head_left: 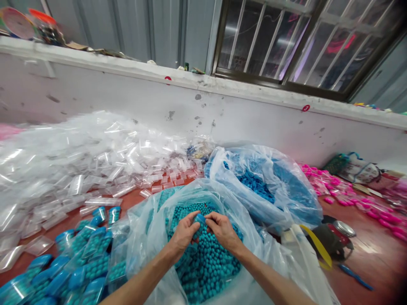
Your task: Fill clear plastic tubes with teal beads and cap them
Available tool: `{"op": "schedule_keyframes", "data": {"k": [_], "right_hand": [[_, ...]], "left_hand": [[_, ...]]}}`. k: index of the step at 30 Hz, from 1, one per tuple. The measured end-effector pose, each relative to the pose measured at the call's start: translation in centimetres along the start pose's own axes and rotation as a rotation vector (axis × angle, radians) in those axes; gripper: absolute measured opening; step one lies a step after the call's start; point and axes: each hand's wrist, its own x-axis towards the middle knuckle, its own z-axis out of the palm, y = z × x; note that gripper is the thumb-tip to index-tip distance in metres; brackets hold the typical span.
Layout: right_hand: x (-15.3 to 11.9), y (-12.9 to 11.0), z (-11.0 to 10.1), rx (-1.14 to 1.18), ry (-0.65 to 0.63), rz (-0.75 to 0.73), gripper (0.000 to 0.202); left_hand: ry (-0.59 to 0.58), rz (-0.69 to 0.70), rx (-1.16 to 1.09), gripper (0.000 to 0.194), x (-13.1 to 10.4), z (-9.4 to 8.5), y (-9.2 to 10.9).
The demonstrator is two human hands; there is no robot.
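Observation:
Over an open plastic bag of turquoise beads, my left hand grips a small clear plastic tube with a blue cap. The cap faces up, and the tube's lower part is mostly hidden by my fingers. My right hand is closed in a pinch at the cap's right edge. To the left of the bag lie several bead-filled tubes with blue caps.
Empty clear tubes are heaped along the wall at left. A second bag holds blue caps. Pink pieces spread at far right. A dark and red device and a blue pen-like stick lie on the red surface.

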Motion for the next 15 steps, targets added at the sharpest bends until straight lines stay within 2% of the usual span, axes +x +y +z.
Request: {"op": "schedule_keyframes", "data": {"k": [4,8,15], "right_hand": [[0.0,1.2,1.4,0.136,0.095,0.058,0.020],[0.1,2.0,2.1,0.231,0.069,0.134,0.022],[-0.7,0.4,-0.1,-0.026,-0.062,-0.107,0.021]], "left_hand": [[0.037,0.008,-0.046,0.058,-0.2,0.3,0.0],[0.006,-0.007,-0.036,0.069,-0.3,0.1,0.1],[0.080,0.042,0.046,0.039,-0.4,0.1,0.1]]}}
